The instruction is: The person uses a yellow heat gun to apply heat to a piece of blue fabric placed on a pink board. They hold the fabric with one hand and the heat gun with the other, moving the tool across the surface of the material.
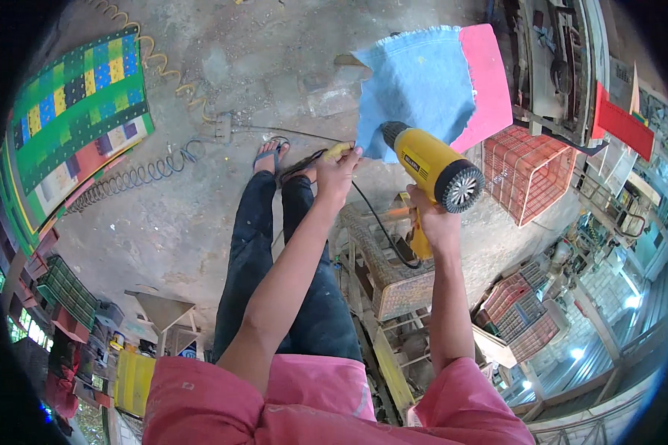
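Note:
My right hand (433, 216) is wrapped round the handle of a yellow heat gun (429, 159). Its dark nozzle points to the left, over a piece of blue denim-like cloth (416, 81) with frayed edges. That cloth lies on a flat pink sheet (488, 85). Left of the nozzle, my left hand (337, 176) is closed, pinching a small yellow piece (338, 150) whose kind I cannot make out. The pinch sits close to the cloth's lower left corner; whether they touch is unclear. A black cord (375, 211) loops below the heat gun.
An orange plastic crate (523, 174) stands to the right, under the pink sheet's edge. Coiled hoses (150, 169) and a power cable (286, 133) run over the concrete floor (193, 245). Colourful patterned panels (82, 111) lean at the left. A wooden frame (557, 67) is at the far right.

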Demonstrator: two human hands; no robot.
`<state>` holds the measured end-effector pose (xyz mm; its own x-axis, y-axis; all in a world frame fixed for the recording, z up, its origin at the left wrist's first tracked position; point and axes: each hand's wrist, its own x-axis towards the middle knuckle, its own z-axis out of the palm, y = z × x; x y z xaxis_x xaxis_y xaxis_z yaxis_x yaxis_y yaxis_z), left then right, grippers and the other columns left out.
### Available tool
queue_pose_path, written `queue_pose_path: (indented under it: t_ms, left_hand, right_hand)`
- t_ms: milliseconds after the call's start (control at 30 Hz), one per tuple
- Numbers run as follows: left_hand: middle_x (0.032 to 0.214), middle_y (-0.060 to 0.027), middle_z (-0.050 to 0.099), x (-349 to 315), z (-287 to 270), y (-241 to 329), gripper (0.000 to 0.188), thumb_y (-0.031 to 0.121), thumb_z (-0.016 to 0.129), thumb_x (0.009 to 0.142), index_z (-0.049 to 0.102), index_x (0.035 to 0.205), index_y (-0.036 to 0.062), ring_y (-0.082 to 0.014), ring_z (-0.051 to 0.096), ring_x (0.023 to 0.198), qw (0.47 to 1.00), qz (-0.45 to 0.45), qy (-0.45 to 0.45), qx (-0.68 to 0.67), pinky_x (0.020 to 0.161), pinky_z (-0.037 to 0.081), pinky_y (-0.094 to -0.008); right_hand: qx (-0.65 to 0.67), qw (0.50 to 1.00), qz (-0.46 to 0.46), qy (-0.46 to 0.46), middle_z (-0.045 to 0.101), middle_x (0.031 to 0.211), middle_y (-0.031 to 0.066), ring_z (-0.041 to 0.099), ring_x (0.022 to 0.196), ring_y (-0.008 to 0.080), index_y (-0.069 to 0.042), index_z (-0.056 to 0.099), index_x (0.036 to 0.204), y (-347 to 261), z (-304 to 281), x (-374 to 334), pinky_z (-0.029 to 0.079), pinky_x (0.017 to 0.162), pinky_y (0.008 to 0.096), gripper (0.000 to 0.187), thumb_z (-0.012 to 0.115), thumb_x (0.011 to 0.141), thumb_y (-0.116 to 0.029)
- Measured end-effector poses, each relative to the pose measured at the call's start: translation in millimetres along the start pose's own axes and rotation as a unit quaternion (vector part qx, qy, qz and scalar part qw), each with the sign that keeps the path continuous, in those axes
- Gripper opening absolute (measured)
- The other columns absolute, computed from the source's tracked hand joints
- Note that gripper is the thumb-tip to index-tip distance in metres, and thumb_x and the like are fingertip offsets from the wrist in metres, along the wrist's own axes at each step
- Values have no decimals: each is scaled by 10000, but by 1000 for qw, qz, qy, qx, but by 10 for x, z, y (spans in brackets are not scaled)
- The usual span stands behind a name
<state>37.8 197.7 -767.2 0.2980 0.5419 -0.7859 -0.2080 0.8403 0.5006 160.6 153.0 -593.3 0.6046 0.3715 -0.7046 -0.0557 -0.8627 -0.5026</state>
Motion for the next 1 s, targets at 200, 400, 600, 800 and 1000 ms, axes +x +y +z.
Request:
queue_pose_path:
  t_ms: [200,400,600,800,1000]
  left_hand:
    - [907,-10,688,-65,-66,-90,193,196,675,917,666,1042,49,-107,645,828,1000,-22,-3,9,745,486,-261]
    - [919,-8,697,-24,-88,-83,193,196,680,911,676,1032,48,-111,653,838,999,-43,21,24,713,468,-248]
    - [874,3,690,-22,-143,-86,177,168,694,894,684,1009,34,-90,644,767,999,-22,40,6,665,451,-227]
    - [867,-4,685,-9,-135,-116,159,156,701,890,687,1000,41,-71,633,760,999,-19,47,-5,645,449,-203]
    - [879,-8,679,-95,-147,-48,182,155,705,890,680,1020,31,-74,628,749,997,-50,58,-31,641,455,-202]
  right_hand:
    - [-10,999,45,2,561,683,18,511,510,97,-43,605,916,-92,-49,93,387,439,245,117,676,859,-117]
    - [6,995,76,-68,562,688,14,515,512,99,-47,608,920,-197,-67,-41,390,444,245,122,679,852,-120]
    - [14,996,78,-43,556,675,11,515,506,100,-44,610,920,-119,-50,-62,386,437,247,117,678,863,-120]
    - [-81,994,-72,12,553,666,7,505,515,95,-37,600,877,311,-153,7,396,460,260,141,681,876,-154]
    - [-8,997,43,-60,546,654,-1,500,504,91,-38,591,857,72,-79,-223,397,453,268,135,669,870,-149]
